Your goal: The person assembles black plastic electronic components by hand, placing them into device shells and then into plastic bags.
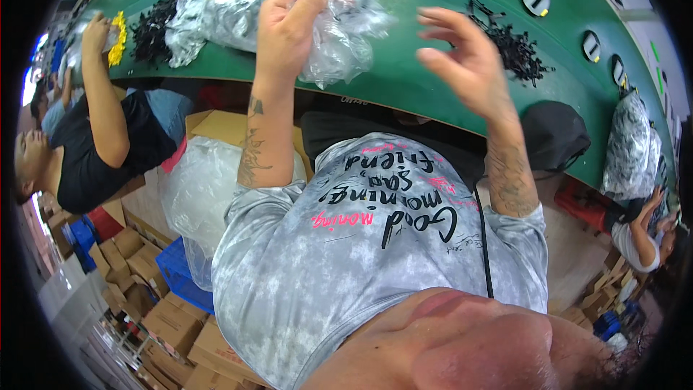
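large black lettering (401,195) and smaller pink script (336,221) stand upside down on the grey shirt (346,260); pale letters (355,100) by the green table (408,65) and reddish print on a cardboard box (216,343) are unclear.

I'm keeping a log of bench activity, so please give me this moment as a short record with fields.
left hand: left hand grips a clear plastic bag
right hand: right hand raised, fingers apart, nothing visible held
surface: green table
near left: heap of clear plastic
near right: small black parts
co-worker at left: hand beside yellow pieces
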The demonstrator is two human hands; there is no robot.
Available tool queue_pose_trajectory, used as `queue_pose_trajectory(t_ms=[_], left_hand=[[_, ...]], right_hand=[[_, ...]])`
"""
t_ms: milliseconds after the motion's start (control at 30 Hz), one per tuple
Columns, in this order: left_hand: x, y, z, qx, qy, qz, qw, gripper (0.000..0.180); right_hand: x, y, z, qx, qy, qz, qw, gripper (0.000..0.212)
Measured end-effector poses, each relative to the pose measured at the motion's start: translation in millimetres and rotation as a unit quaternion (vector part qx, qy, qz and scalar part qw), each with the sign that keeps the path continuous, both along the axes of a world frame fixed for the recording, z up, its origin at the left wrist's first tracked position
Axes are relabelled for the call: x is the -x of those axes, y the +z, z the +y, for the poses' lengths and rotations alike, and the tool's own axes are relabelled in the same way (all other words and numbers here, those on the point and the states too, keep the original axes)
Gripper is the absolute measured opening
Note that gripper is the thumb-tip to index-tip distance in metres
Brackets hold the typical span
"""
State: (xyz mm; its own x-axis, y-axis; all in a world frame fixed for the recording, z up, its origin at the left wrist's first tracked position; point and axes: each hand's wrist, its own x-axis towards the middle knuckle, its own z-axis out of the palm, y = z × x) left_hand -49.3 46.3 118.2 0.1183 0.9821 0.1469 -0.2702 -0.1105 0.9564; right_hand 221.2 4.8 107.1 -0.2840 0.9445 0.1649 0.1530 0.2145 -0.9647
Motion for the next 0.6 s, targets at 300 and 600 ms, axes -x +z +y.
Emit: queue_pose_trajectory(t_ms=[300,600], left_hand=[[-59.7,-13.4,16.7,0.015,-0.057,-0.156,0.986,0.014],[-93.4,-29.1,2.9,0.132,-0.190,-0.300,0.925,0.055]], right_hand=[[-11.4,-5.2,23.8,0.164,-0.005,0.192,0.968,0.021],[-22.0,-9.6,22.0,0.206,-0.081,0.310,0.924,0.028]])
